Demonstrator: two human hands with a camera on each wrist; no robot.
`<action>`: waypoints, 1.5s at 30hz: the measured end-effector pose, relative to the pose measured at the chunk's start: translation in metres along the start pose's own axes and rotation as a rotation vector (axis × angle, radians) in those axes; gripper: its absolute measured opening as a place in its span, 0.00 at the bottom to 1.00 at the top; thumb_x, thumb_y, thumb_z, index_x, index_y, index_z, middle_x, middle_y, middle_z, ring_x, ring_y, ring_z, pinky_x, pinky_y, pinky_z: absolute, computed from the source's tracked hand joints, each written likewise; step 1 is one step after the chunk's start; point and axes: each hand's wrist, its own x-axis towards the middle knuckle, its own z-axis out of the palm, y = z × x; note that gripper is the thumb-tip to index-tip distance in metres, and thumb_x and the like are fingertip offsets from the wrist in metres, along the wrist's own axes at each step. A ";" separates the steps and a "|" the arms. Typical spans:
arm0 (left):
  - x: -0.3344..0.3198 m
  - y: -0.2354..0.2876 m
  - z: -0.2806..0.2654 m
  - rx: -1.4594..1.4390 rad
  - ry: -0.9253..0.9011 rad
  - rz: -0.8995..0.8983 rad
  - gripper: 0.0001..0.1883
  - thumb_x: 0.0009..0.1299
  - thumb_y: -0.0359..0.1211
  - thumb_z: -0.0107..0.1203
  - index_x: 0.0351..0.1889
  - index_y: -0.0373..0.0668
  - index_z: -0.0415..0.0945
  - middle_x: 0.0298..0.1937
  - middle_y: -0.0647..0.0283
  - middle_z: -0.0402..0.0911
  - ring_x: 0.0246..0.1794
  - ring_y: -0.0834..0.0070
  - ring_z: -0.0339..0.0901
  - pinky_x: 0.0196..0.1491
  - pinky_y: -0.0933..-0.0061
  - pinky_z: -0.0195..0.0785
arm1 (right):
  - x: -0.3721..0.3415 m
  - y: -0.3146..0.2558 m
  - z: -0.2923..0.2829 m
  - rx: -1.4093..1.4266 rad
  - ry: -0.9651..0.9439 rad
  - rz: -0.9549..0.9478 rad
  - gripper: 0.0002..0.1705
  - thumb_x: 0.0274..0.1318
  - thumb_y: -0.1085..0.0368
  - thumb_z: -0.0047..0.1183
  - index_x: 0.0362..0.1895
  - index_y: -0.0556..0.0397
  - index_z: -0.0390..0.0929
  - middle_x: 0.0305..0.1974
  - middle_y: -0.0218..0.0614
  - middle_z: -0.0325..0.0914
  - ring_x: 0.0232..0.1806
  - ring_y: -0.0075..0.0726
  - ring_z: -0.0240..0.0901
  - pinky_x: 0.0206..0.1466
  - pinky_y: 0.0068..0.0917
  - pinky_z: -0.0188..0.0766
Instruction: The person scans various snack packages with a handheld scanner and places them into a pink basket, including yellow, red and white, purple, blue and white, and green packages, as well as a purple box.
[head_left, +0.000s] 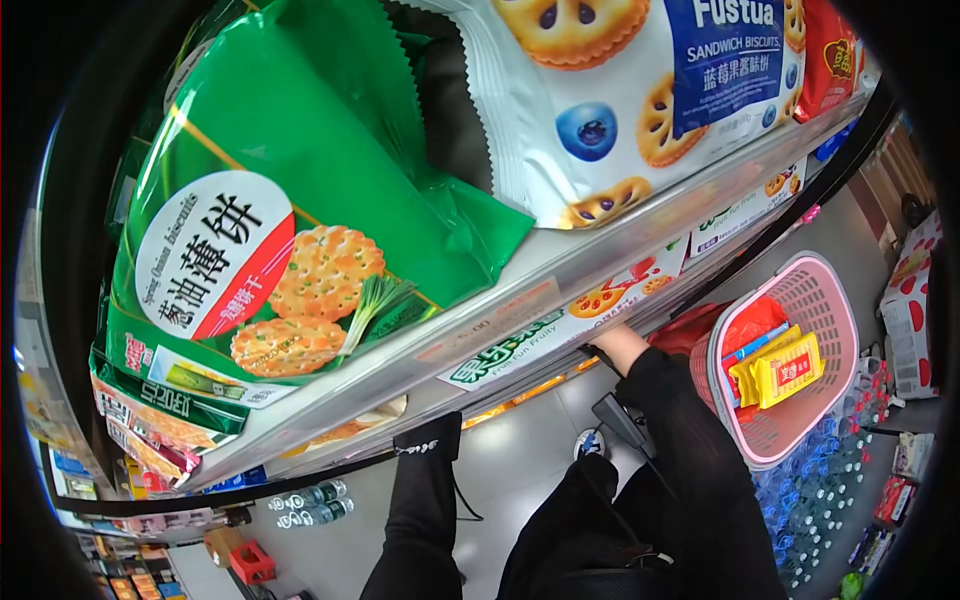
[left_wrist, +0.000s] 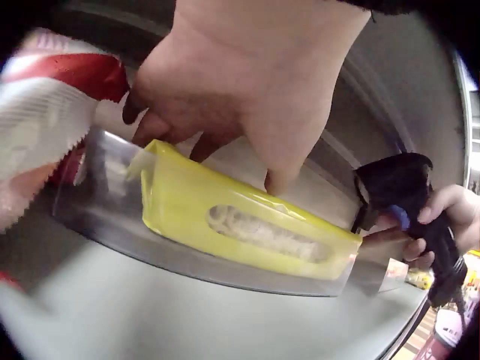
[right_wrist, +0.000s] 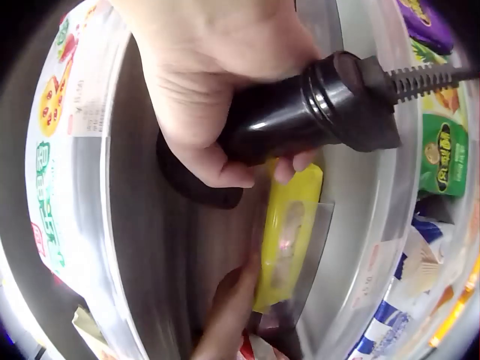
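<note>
A yellow packet (left_wrist: 247, 217) with an oval window lies behind a clear plastic strip on a shelf. My left hand (left_wrist: 240, 82) reaches over it in the left wrist view, fingers spread and pointing down at its back edge. My right hand (right_wrist: 225, 67) grips a black handheld device (right_wrist: 277, 120) with a coiled cord, just above the yellow packet (right_wrist: 291, 232) in the right wrist view. From below there, my left hand (right_wrist: 229, 307) extends along the packet. In the head view a bare wrist (head_left: 622, 347) passes under the upper shelf; its fingers are hidden.
Green cracker bags (head_left: 300, 180) and a white biscuit bag (head_left: 600, 110) fill the upper shelf. A pink basket (head_left: 758, 440) holding yellow packs stands at the right, beside bottles (head_left: 825, 480) on the floor. A red-and-white bag (left_wrist: 52, 90) lies left of my left hand.
</note>
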 end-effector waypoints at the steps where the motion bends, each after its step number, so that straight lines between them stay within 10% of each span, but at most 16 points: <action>1: 0.002 0.004 0.002 -0.001 0.003 0.004 0.16 0.61 0.40 0.47 0.43 0.44 0.72 0.44 0.59 0.74 0.43 0.64 0.71 0.45 0.65 0.63 | 0.001 -0.001 -0.001 0.011 -0.007 0.005 0.26 0.41 0.57 0.54 0.47 0.52 0.68 0.50 0.40 0.68 0.52 0.42 0.63 0.55 0.30 0.59; 28: 0.001 0.045 0.017 -0.132 0.050 0.048 0.16 0.60 0.41 0.48 0.43 0.44 0.72 0.44 0.59 0.75 0.43 0.64 0.71 0.45 0.65 0.63 | -0.042 0.001 -0.060 0.410 0.001 0.075 0.26 0.33 0.68 0.50 0.43 0.63 0.66 0.36 0.52 0.70 0.40 0.49 0.68 0.44 0.30 0.64; 38: -0.005 0.068 0.007 -0.250 0.079 0.011 0.16 0.58 0.40 0.53 0.41 0.42 0.73 0.42 0.59 0.76 0.41 0.66 0.73 0.44 0.67 0.64 | -0.076 -0.014 -0.080 0.456 -0.073 0.035 0.36 0.30 0.72 0.51 0.52 0.65 0.60 0.58 0.52 0.55 0.60 0.44 0.52 0.61 0.26 0.48; 41: -0.008 0.083 0.000 -0.654 0.101 -0.254 0.17 0.49 0.38 0.62 0.36 0.41 0.76 0.36 0.62 0.79 0.37 0.67 0.75 0.42 0.69 0.66 | -0.085 -0.009 -0.075 0.484 -0.008 0.037 0.32 0.31 0.69 0.55 0.49 0.62 0.64 0.58 0.50 0.55 0.58 0.48 0.54 0.59 0.29 0.52; 45: -0.003 0.104 -0.020 -0.607 0.280 -0.059 0.16 0.52 0.35 0.61 0.35 0.36 0.75 0.35 0.58 0.78 0.37 0.68 0.75 0.42 0.71 0.65 | -0.093 -0.009 -0.078 0.583 0.047 0.108 0.33 0.31 0.71 0.53 0.50 0.61 0.63 0.58 0.48 0.54 0.60 0.46 0.53 0.61 0.29 0.50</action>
